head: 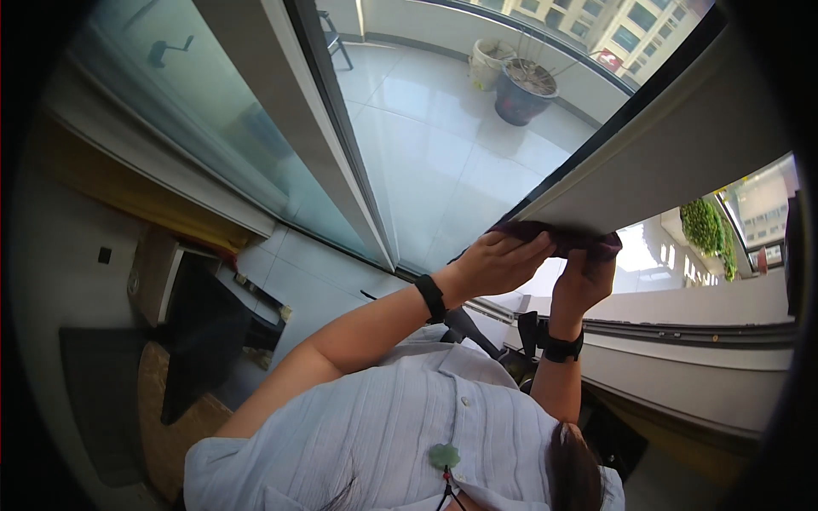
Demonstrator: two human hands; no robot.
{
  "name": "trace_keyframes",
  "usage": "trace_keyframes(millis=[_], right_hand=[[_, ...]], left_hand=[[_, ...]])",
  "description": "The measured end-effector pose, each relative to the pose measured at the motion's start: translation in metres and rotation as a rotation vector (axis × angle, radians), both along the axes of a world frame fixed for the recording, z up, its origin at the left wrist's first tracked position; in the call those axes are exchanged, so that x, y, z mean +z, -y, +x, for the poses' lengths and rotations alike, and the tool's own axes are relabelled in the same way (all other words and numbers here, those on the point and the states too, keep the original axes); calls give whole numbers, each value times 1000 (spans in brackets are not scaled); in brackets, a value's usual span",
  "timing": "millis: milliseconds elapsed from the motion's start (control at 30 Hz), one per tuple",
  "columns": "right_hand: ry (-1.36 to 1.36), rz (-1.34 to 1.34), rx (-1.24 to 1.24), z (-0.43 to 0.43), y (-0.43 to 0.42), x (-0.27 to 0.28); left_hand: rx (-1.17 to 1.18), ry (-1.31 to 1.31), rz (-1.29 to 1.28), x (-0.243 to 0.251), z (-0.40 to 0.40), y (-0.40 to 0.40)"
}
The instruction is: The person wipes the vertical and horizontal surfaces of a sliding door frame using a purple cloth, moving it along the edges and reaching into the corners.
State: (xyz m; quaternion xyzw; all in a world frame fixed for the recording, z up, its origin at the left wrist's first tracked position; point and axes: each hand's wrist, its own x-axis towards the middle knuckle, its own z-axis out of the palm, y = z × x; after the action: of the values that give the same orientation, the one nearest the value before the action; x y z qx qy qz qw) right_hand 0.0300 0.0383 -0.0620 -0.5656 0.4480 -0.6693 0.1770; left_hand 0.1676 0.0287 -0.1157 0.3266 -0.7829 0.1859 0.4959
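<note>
A dark purple cloth [585,244] is pressed against a wide pale door frame post [613,172]. My left hand [501,263] lies along the cloth's left part, fingers stretched over it towards the right. On the cloth's right end, my right hand [583,284] grips it with the thumb up and the fingers curled. Each wrist wears a black band. Part of the cloth is hidden behind my fingers, and its far side behind the post cannot be seen.
A sliding glass door panel [249,121] with a pale frame stands at left, above a floor track [332,243]. Beyond the opening are two plant pots [525,96] on balcony tiles. A sill with a dark rail [690,335] runs right. A black chair [204,332] stands lower left.
</note>
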Motion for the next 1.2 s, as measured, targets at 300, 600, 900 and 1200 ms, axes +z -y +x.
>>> trace_keyframes(millis=[300, 600, 900, 1200], right_hand=[[-698, -144, -347, 35, -47, 18], [-693, -243, 147, 77, 30, 43], [-911, -321, -297, -53, 9, 28], [-827, -44, -268, -145, 4, -26]], left_hand=[[103, -256, 126, 63, 23, 20], [324, -310, 241, 42, 109, 44], [307, -194, -71, 44, -4, 32], [177, 100, -257, 53, -100, 18]])
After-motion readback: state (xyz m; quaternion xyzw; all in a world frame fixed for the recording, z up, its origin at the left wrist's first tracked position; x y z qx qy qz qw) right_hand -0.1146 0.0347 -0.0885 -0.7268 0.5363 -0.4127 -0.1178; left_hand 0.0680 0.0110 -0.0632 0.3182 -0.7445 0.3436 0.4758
